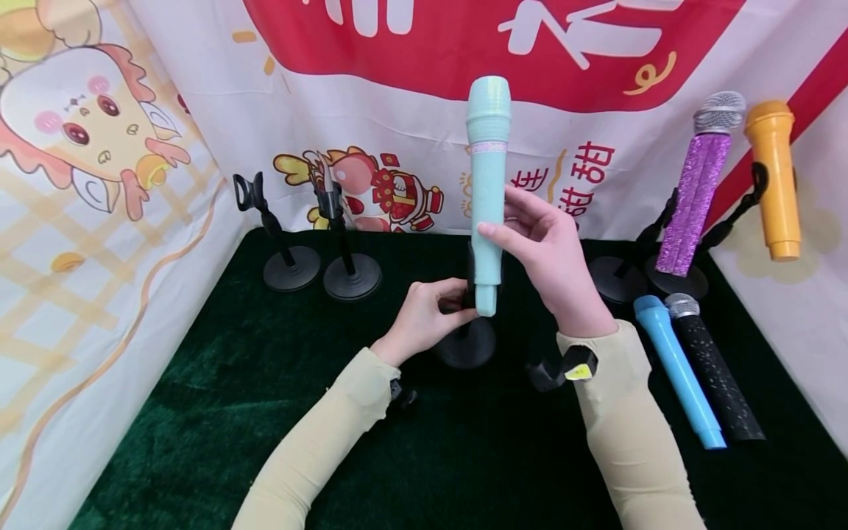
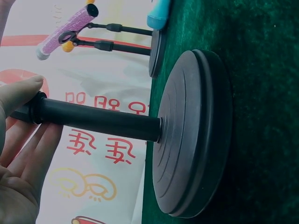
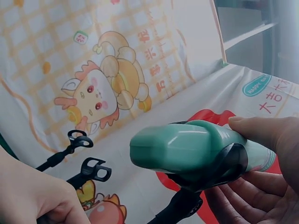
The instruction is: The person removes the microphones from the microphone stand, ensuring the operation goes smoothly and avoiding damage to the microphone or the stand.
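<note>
A mint-green microphone (image 1: 489,177) stands nearly upright, head up, over the middle of the table. My right hand (image 1: 553,250) holds its body from the right, thumb in front and fingers behind. In the right wrist view the black clip (image 3: 233,161) of a stand wraps round the microphone's lower body. My left hand (image 1: 424,320) grips the upper pole of that stand, just below the clip. The left wrist view shows the black pole (image 2: 98,119) between thumb and fingers, running down to a round base (image 2: 182,135) on the green cloth.
Two black stands with bare clips, one (image 1: 291,266) farther left than the other (image 1: 352,276), stand at the back left. At the back right, stands hold a purple glitter microphone (image 1: 695,199) and an orange one (image 1: 775,180). A blue microphone (image 1: 679,372) and a black one (image 1: 715,368) lie at right.
</note>
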Action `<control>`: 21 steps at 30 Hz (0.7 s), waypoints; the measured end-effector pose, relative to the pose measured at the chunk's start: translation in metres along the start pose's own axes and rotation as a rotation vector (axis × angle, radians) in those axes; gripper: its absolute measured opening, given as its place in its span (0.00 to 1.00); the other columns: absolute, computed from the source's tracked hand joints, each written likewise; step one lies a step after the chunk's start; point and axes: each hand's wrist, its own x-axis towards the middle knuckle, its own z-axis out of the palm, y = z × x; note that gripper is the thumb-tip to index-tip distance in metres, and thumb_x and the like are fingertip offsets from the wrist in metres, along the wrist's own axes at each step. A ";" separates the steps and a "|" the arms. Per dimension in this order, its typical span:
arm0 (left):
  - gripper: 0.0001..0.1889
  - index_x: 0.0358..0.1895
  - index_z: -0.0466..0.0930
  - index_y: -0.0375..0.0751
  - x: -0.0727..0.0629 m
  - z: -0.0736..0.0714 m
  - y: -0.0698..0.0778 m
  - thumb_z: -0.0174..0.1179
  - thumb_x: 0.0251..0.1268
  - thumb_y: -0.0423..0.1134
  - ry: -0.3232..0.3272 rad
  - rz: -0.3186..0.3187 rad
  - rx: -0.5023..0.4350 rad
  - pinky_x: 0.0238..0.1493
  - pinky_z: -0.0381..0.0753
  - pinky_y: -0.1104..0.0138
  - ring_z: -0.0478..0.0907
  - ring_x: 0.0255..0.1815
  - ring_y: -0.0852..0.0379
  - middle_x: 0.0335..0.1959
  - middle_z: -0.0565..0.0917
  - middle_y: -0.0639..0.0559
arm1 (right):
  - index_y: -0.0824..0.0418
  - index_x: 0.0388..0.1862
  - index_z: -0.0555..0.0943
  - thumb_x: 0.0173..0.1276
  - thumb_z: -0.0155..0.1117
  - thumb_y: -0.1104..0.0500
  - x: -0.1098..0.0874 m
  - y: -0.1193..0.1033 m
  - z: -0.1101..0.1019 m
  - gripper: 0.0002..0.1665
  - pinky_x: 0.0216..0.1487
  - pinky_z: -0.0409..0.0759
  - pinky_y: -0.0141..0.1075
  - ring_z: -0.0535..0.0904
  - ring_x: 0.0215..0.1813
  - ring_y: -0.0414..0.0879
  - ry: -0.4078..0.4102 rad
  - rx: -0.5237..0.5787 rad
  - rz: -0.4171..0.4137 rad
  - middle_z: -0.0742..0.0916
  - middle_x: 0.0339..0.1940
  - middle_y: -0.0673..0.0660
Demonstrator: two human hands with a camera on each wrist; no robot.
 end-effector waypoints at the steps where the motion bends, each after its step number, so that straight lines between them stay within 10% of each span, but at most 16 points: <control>1: 0.15 0.54 0.85 0.43 0.000 0.000 0.000 0.71 0.65 0.33 0.001 0.000 0.001 0.46 0.85 0.68 0.85 0.43 0.65 0.49 0.87 0.55 | 0.60 0.68 0.79 0.67 0.74 0.63 0.000 0.000 0.000 0.31 0.61 0.79 0.40 0.85 0.53 0.52 0.000 0.000 -0.003 0.85 0.57 0.62; 21: 0.16 0.56 0.85 0.43 0.001 0.001 -0.001 0.71 0.66 0.36 0.010 0.035 -0.005 0.45 0.86 0.68 0.86 0.43 0.65 0.49 0.88 0.55 | 0.60 0.68 0.79 0.71 0.70 0.60 0.008 0.000 0.003 0.27 0.57 0.81 0.41 0.80 0.57 0.55 0.012 -0.094 -0.085 0.84 0.60 0.60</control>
